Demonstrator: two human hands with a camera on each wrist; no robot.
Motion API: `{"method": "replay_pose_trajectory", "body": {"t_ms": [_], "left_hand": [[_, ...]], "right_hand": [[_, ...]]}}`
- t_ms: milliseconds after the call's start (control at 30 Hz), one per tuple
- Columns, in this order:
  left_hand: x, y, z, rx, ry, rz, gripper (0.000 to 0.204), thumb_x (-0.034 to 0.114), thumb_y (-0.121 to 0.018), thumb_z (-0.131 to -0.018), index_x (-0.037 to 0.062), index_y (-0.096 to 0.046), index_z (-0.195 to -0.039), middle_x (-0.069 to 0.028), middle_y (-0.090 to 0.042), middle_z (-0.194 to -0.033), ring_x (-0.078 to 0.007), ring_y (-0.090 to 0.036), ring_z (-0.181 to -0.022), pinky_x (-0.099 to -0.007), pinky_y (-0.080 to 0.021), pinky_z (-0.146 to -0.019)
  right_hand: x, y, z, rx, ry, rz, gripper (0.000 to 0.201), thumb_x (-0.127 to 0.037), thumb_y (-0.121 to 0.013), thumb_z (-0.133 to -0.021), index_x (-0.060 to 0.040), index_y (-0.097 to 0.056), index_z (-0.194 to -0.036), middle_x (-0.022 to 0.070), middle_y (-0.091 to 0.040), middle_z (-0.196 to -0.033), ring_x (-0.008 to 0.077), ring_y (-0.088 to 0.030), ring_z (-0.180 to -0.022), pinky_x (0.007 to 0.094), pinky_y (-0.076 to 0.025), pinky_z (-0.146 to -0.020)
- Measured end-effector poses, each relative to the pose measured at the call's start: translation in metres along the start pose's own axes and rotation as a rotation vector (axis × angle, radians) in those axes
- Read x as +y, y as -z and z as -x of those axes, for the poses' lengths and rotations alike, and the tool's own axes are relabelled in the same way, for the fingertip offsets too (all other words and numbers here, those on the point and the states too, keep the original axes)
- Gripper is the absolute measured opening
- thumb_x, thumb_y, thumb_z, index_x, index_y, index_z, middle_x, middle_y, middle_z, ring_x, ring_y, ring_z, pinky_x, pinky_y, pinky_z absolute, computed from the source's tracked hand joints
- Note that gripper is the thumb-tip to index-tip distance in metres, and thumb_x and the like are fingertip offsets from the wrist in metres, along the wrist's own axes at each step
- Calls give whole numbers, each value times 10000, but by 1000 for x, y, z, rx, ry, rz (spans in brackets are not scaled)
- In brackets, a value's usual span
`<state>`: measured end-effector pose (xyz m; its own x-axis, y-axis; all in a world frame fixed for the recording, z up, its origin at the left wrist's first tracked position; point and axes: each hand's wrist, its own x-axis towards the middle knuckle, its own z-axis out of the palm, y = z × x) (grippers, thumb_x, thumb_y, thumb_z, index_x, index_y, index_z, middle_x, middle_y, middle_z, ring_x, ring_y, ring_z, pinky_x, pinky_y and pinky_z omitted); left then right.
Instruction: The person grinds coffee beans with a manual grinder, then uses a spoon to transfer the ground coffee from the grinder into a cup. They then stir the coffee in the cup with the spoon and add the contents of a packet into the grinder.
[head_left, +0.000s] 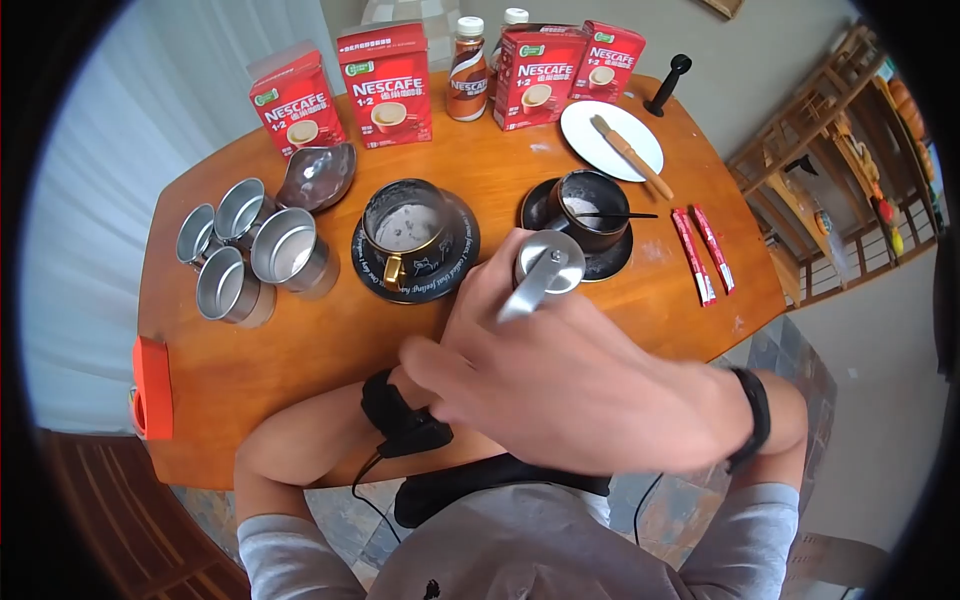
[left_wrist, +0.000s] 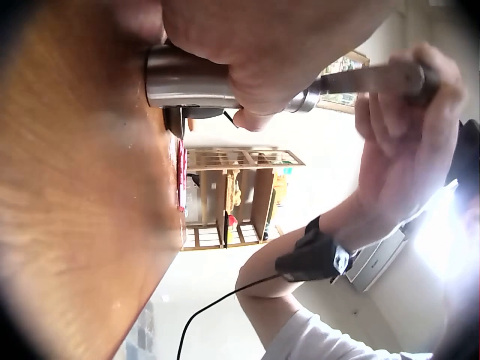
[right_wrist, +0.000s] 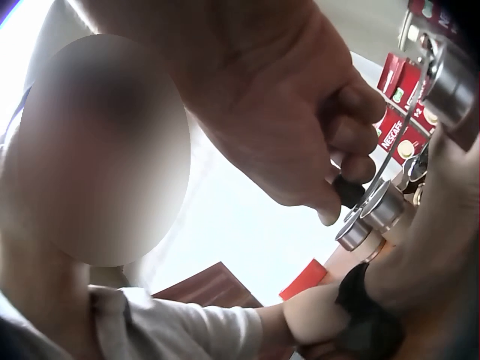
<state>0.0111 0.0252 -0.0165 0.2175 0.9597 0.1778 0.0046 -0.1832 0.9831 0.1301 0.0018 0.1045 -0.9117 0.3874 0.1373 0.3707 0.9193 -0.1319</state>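
Observation:
A silver hand-crank coffee grinder (head_left: 562, 263) stands upright near the table's front middle. My left hand (head_left: 478, 305) wraps round its metal body (left_wrist: 187, 79), whose base is at the tabletop in the left wrist view. Above it, my right hand (head_left: 590, 385) grips the dark knob (right_wrist: 349, 191) at the end of the crank handle (right_wrist: 405, 124), fingers curled. In the head view the right hand hides the knob and much of the left forearm. Just beyond the grinder is a black cup (head_left: 590, 240) on a dark saucer, with a black spoon (head_left: 625, 215) across it.
Another black cup (head_left: 405, 215) with a gold handle sits on a saucer. Several metal cups (head_left: 290, 250) and a dark bowl (head_left: 318, 178) occupy the left. Red Nescafe boxes (head_left: 385, 90) line the back. A brush (head_left: 635, 160) lies on a white plate (head_left: 585, 150); red sachets (head_left: 693, 258) lie right.

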Motion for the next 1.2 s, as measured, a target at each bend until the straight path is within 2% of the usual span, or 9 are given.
{"method": "replay_pose_trajectory", "body": {"t_ms": [167, 300, 333, 467, 700, 833, 933, 1100, 1200], "left_hand": [[-27, 4, -6, -17, -264, -200, 510, 194, -876, -822, 40, -578, -1206, -127, -730, -1071, -253, -712, -997, -370, -556, -887], [-10, -4, -6, 66, -117, -127, 556, 211, -866, -804, 34, -566, -1238, -201, -748, -1122, -379, -736, -1087, -426, -569, -905], [-6, -2, -4, 49, -76, -135, 516, 157, -890, -821, 28, -596, -1224, -92, -726, -1048, -166, -690, -958, -351, -545, -926], [0, -1, -3, 25, -24, -122, 497, 147, -886, -826, 39, -592, -1212, -102, -715, -1066, -153, -684, -987, -341, -542, -902], [-3, -2, -3, 38, -49, -123, 486, 131, -891, -820, 40, -599, -1198, -96, -713, -1043, -151, -690, -982, -330, -542, -895], [-4, 0, -4, 52, -74, -138, 482, 129, -902, -817, 47, -602, -1185, -84, -716, -1042, -139, -685, -977, -322, -541, -886], [6, 1, -4, 27, -1, -75, 489, 201, -863, -837, 44, -583, -1206, -172, -752, -1045, -341, -755, -971, -420, -566, -858], [-13, 5, -3, -32, -140, -10, 463, 151, -862, -835, 38, -597, -1199, -129, -745, -1061, -260, -730, -981, -377, -557, -881], [-22, 6, -8, -96, -241, -150, 448, 119, -861, -836, 36, -604, -1193, -101, -737, -1068, -208, -713, -999, -350, -550, -895]], "right_hand": [[54, -7, -60, 98, 12, -78, 309, -270, -711, -979, -34, -531, -1064, 147, -690, -768, 399, -695, -727, 454, -522, -571], [110, -8, -64, 250, -172, -2, 264, -262, -676, -1010, -67, -516, -1086, 176, -693, -772, 426, -691, -759, 510, -521, -656], [120, -3, -54, 230, -263, 50, 263, -264, -670, -1017, -67, -517, -1098, 162, -685, -770, 425, -687, -769, 512, -519, -667], [144, 13, 17, 191, -474, 66, 249, -264, -618, -1044, -45, -549, -1142, 205, -705, -870, 464, -686, -859, 542, -513, -724], [46, 41, 101, -21, -680, -17, 223, -172, -732, -977, -59, -548, -1032, 163, -709, -829, 406, -698, -759, 489, -514, -602], [0, 36, 88, -89, -362, -118, 249, -199, -761, -923, -92, -551, -1004, 93, -680, -863, 297, -687, -658, 414, -514, -534], [-16, 21, 53, -29, -164, -122, 262, -179, -771, -882, -83, -566, -1012, 109, -657, -880, 268, -693, -668, 382, -513, -516], [10, -11, -19, 85, 58, 25, 334, -314, -746, -946, -60, -528, -955, 89, -614, -716, 334, -647, -618, 410, -457, -497], [37, -9, -50, 105, 48, -46, 343, -318, -716, -971, -36, -523, -1004, 134, -656, -734, 389, -664, -634, 445, -480, -527]]}}
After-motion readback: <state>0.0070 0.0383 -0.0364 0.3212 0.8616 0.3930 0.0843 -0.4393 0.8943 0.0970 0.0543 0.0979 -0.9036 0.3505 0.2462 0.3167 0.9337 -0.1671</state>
